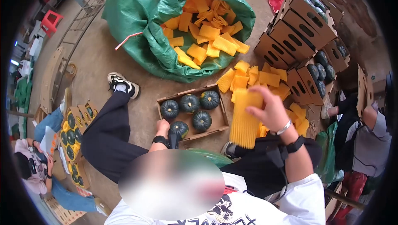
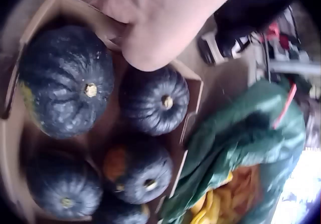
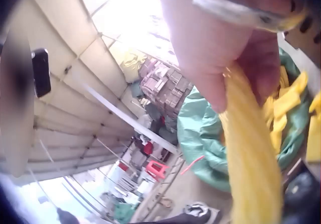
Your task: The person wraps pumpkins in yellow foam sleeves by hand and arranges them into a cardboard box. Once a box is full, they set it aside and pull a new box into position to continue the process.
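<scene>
My right hand [image 1: 271,111] pinches a yellow foam net sleeve [image 1: 244,121] between thumb and fingers, and the sleeve hangs down to the right of a shallow cardboard box [image 1: 224,117]. In the right wrist view the thumb and fingers press the upper end of that sleeve [image 3: 251,158] flat. My left hand [image 1: 163,128], fingers curled, grips the left wall of the box; its fingertips are hidden. Several dark green pumpkins [image 1: 202,119] sit in the box, one pumpkin [image 1: 178,129] close beside my left hand. The left wrist view shows a large pumpkin [image 2: 67,81] below the hand [image 2: 155,23].
A big green sack [image 1: 137,26] full of yellow sleeves [image 1: 209,32] stands ahead. More loose sleeves [image 1: 268,79] lie on the floor at right, near stacked cartons [image 1: 294,34] of pumpkins. Other people sit at left [image 1: 33,163] and right [image 1: 365,142].
</scene>
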Demonstrator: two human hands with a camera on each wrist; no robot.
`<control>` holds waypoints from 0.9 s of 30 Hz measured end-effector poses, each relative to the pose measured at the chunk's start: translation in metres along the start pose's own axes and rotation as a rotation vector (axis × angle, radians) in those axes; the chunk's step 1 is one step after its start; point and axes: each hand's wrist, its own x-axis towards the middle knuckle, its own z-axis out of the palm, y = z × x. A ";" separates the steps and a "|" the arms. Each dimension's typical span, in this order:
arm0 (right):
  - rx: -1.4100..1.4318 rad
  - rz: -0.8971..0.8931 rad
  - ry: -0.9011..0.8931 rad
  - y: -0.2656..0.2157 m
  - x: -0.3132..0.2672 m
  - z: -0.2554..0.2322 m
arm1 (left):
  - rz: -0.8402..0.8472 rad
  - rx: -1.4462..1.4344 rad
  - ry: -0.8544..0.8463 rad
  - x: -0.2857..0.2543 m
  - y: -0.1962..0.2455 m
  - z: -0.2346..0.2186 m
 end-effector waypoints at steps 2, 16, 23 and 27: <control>0.150 0.245 -0.161 -0.003 -0.016 0.013 | 0.118 0.121 -0.106 0.001 0.015 -0.003; 0.615 0.226 -0.759 0.041 -0.015 0.139 | 1.190 0.150 -1.064 -0.197 0.123 -0.097; 1.511 0.196 -0.220 0.006 0.062 0.115 | 0.636 -0.632 -1.273 -0.182 0.178 -0.122; 0.066 -0.104 0.115 0.002 0.082 0.134 | 1.123 0.164 0.072 -0.109 0.188 -0.131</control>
